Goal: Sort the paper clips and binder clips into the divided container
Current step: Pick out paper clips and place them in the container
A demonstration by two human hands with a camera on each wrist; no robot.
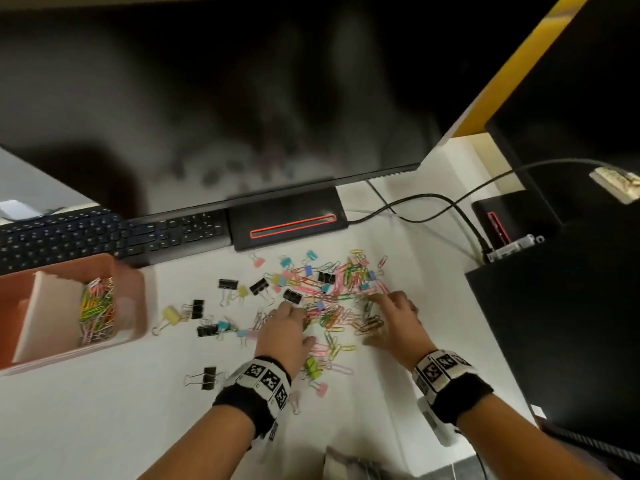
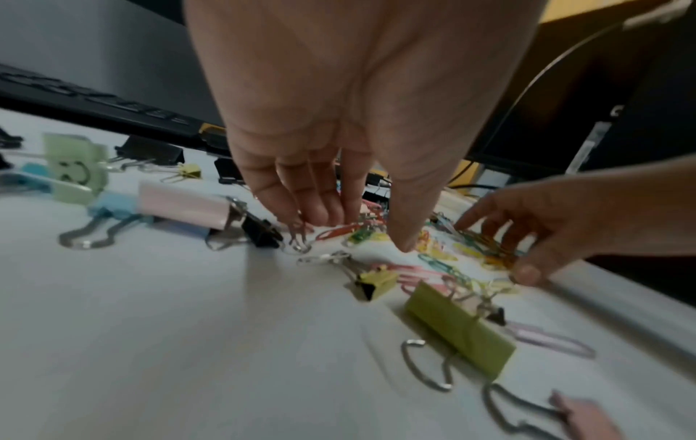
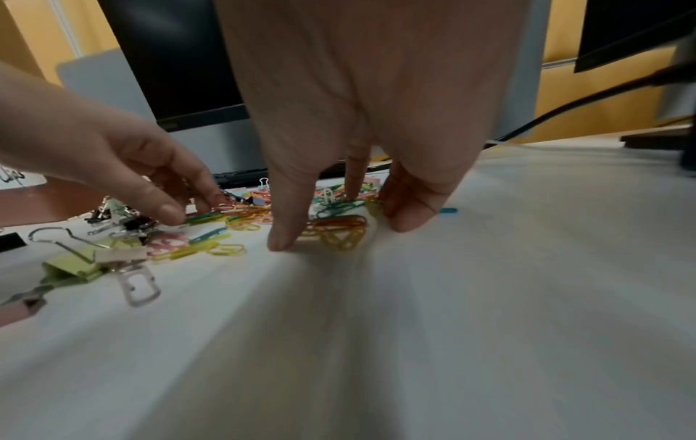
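Observation:
A loose heap of coloured paper clips (image 1: 341,289) lies mid-desk, with black and pastel binder clips (image 1: 228,284) scattered to its left and front. Both hands reach into the heap's near edge. My left hand (image 1: 304,323) has its straight fingertips (image 2: 320,214) touching clips, the thumb held apart. My right hand (image 1: 372,320) curls thumb and fingers round a bunch of orange and yellow clips (image 3: 339,229) on the desk. The pink divided container (image 1: 135,299) stands at the left; its right compartment holds paper clips (image 1: 97,313).
A black keyboard (image 1: 104,233) and a monitor base (image 1: 287,220) lie behind the clips. Cables (image 1: 433,202) run at the back right. A dark box (image 1: 554,323) borders the desk on the right. A green binder clip (image 2: 459,330) sits near my left wrist.

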